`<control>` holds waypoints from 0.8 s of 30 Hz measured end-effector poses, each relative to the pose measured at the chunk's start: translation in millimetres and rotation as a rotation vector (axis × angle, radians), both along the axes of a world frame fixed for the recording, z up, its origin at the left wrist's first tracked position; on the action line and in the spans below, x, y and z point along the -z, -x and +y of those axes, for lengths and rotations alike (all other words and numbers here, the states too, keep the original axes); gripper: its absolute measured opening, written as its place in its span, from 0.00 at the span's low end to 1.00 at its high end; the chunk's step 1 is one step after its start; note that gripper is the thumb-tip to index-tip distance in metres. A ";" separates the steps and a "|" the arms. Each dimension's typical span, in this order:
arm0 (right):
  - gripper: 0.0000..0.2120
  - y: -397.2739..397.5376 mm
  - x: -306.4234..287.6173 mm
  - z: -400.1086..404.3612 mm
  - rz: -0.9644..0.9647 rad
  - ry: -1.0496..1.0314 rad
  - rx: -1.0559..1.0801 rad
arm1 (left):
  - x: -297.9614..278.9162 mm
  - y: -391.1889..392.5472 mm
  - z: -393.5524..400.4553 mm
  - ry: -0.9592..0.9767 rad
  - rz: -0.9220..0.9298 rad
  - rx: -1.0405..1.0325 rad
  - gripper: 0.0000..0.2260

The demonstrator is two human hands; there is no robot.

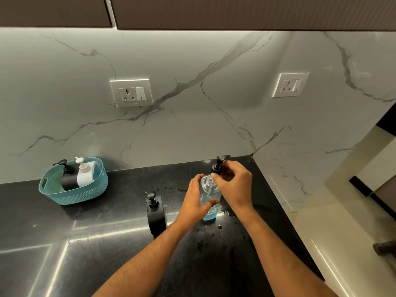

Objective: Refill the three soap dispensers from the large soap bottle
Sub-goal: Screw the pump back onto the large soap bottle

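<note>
You're holding the clear bottle (210, 198) upright on the black counter (107, 243), right of centre, w/ blue liquid sitting in its lower part and the neck open. Your left hand (196, 200) is wrapping round the bottle's left side, fingers curling across the front. Your right hand (234, 185) is pinching a black pump head (218, 166) just above and behind the neck, thumb and fingertips closing on its collar; can't tell if its tube is inside the bottle.

Wet drops are lying on the counter near the bottle's base. Just left of it a black dispenser (156, 213) is standing w/ pump on. Far left, a teal basket (72, 189) is holding a 2nd black dispenser (69, 179) and a white dispenser (85, 174), touching side by side. Behind, the marble wall is carrying two sockets.
</note>
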State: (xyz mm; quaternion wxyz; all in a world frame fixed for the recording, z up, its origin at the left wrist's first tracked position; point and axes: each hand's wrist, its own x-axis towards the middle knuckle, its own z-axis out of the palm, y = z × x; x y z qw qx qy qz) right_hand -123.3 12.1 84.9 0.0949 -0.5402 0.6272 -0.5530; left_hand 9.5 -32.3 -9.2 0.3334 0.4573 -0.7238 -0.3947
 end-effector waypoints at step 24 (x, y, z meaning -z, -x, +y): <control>0.17 -2.3 29.7 -6.0 0.093 -0.156 -0.040 | 11.5 1.2 -5.9 0.042 0.007 0.012 0.41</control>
